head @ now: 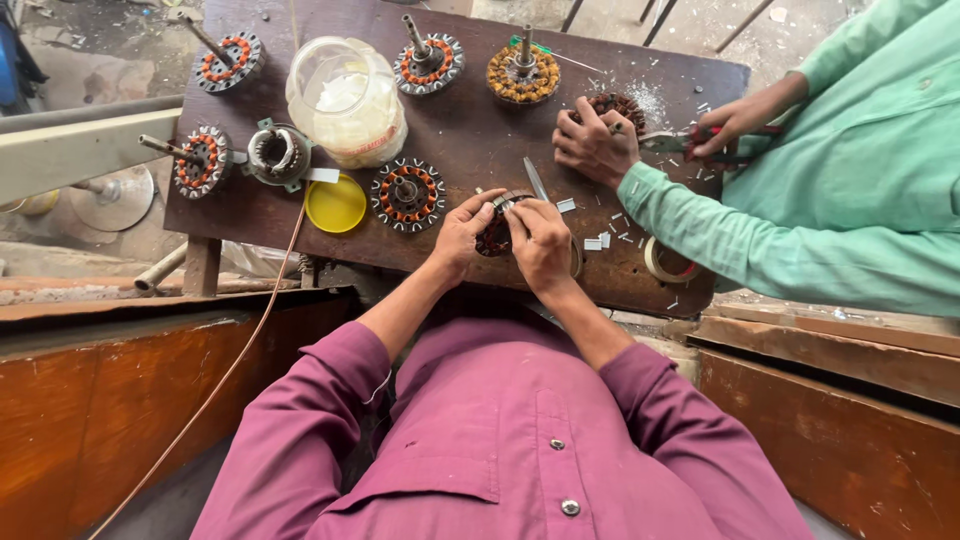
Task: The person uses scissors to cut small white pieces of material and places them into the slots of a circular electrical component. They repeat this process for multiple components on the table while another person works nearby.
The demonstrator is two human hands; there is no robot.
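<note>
My left hand [458, 238] and my right hand [541, 240] both grip a round motor stator [495, 236] with copper windings, held over the near edge of the dark wooden workbench [470, 130]. My fingers pinch its toothed rim from both sides. A thin metal blade [535, 178] lies just beyond my hands. Small white paper slips [596, 241] are scattered to the right of my right hand.
Several wound stators [407, 194] lie on the bench, with a yellow lid [335, 204], a clear plastic jar [347, 98] and a tape roll [664, 262]. A person in a green sleeve [760, 240] holds another stator [617, 106] and pliers [690, 140] at the right.
</note>
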